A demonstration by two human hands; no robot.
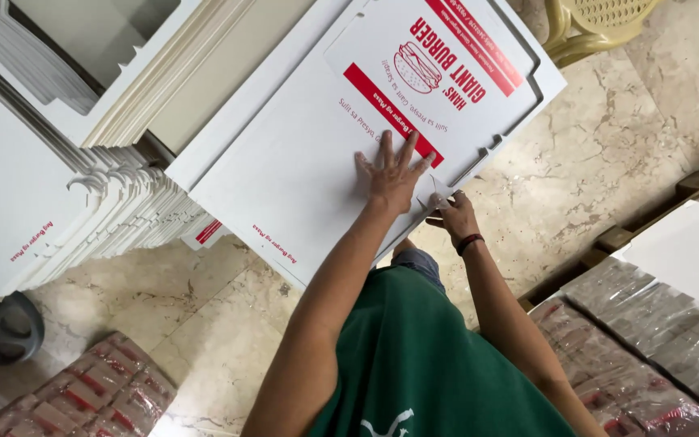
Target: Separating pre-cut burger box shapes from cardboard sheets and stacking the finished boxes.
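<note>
Green shirt fabric [430, 356] filled the foreground. Beyond it, the left hand [392, 174] pressed flat, fingers spread, on a white flat die-cut cardboard box blank [285, 162]; the right hand [452, 212] pinched its edge tab [434, 194], which could tear if bent askew.

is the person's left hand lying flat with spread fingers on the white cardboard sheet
Yes, the left hand lies palm down, fingers spread, on the flat white cardboard sheet.
</note>
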